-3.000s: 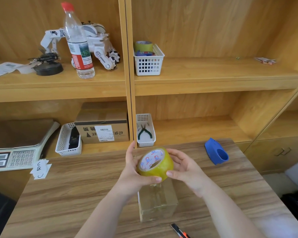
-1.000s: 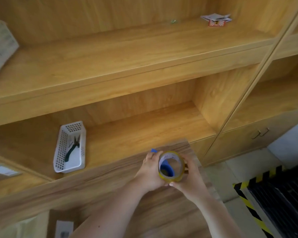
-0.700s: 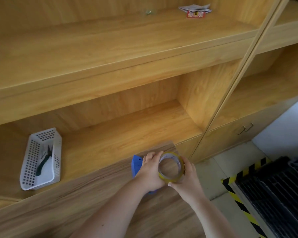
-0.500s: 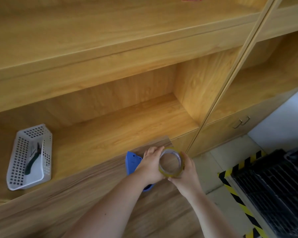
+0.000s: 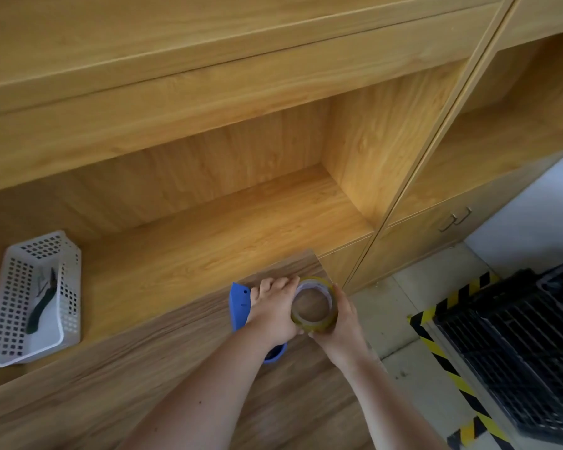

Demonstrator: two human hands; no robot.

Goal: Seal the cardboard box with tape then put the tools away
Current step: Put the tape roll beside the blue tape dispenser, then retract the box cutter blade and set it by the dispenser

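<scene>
- Head view, lower centre: left hand (image 5: 272,311) and right hand (image 5: 338,323) clamp a yellowish tape roll (image 5: 314,309) between their fingers.
- Blue tape dispenser (image 5: 239,303) mostly hidden behind the left hand.
- Pliers (image 5: 41,303) in the white basket (image 5: 4,319), left edge, indistinct.

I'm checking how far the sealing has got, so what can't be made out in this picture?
- Cardboard box: outside the head view, so its sealing cannot be judged.
- Blue tool: mostly hidden under the left hand and forearm.
- Tape roll: held between the left hand and right hand; its loose end isn't visible.
- Tool in the white basket: too small to identify.
</scene>
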